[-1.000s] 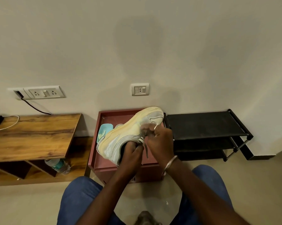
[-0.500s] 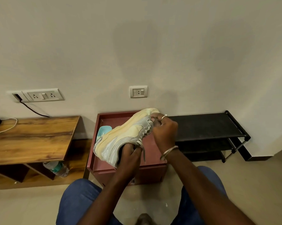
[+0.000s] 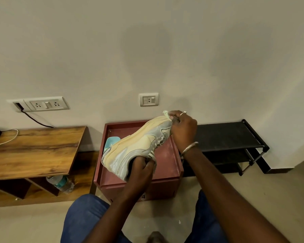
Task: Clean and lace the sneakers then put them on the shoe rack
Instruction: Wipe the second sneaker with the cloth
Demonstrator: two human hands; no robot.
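Left hand (image 3: 140,165) grips the chunky cream-and-grey sneaker (image 3: 139,144) at its collar; right hand (image 3: 183,130) pinches a whitish lace end (image 3: 166,113) by the toe. Pull evenly, shoe braced

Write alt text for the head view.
The left hand grips a cream and grey sneaker at its opening while the right hand pinches a pale object at its far end, above a maroon box. A black shoe rack stands beside it.
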